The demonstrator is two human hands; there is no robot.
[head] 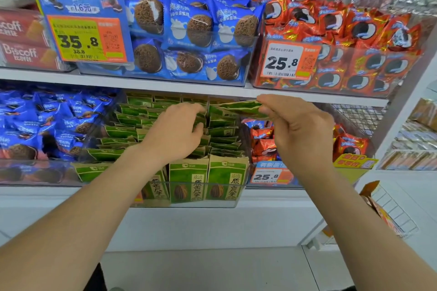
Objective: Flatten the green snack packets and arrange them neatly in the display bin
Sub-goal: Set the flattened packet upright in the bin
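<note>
A clear display bin (184, 204) on the lower shelf holds several rows of green snack packets (222, 133) standing upright, with two front packets (189, 181) facing me. My left hand (176, 131) reaches into the middle of the bin, its fingers curled around the tops of packets there. My right hand (295, 125) is raised above the bin's right side and pinches one green packet (238, 107), held roughly flat and level just under the upper shelf.
A bin of blue cookie packs (47, 123) stands left of the green bin, and red packs (262, 142) with a 25.8 price tag (269, 176) stand right. The upper shelf (165, 84) carries blue and red cookie bins. A wire rack (387, 208) juts out at lower right.
</note>
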